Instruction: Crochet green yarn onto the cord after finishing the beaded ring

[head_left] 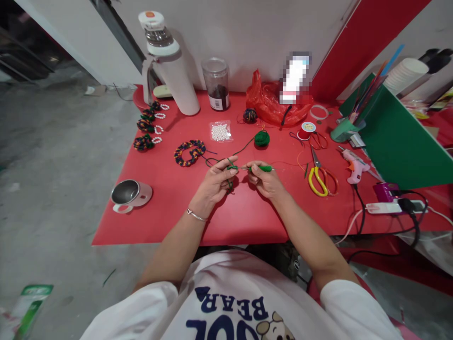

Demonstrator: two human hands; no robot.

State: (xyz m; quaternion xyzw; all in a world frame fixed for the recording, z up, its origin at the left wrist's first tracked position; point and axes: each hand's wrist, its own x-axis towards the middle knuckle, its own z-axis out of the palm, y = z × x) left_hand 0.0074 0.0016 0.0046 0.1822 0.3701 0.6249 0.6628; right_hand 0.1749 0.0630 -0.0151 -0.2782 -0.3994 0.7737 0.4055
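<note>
- Crochet hook (265, 168) — green handle, long axis crosswise, slender shaft pointing left.
- Green yarn piece (231, 167) — small, looped; left hand (216, 179) fingers pinching it.
- Right hand (264, 182): fingers pinching handle.

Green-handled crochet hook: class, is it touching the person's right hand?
Touching. The head view shows the green-handled crochet hook pinched in the right hand, thumb lying against its handle.

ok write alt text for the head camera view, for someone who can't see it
Seen from above, the left hand pinches green yarn and the right hand grips a green-handled tool over a red table. A green yarn ball lies beyond them, scissors to the right.
</note>
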